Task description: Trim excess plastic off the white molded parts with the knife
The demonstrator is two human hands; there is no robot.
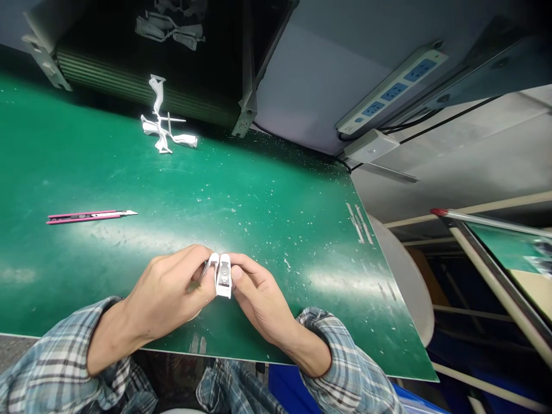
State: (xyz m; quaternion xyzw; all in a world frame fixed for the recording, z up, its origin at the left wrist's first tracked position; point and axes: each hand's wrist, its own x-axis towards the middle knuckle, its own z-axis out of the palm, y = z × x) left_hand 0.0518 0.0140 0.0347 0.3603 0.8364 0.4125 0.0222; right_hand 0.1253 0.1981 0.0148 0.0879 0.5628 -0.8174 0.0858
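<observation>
In the head view, my left hand (pixel 166 287) and right hand (pixel 259 299) meet at 6 o'clock, low in the frame, with a white moulded plastic part (pixel 223 277) pinched upright between them. My grip is narrow on both sides. My left fingers (pixel 194 267) curl around the part's left edge, where a thin pale sliver shows, too small to identify. My right thumb (pixel 236 275) presses against its right side. I cannot tell whether the part touches the green work mat (pixel 107 172) below. At 10 o'clock from my hands, a pink utility knife (pixel 90 217) lies on the mat, apart from both hands. A white plastic sprue (pixel 161 126) lies at 11 o'clock, and pale plastic specks (pixel 276 230) scatter around 1 o'clock. A blue-socketed power strip (pixel 392 92) is mounted beyond the mat at 1 o'clock. My plaid sleeves (pixel 56 368) cover both forearms.
</observation>
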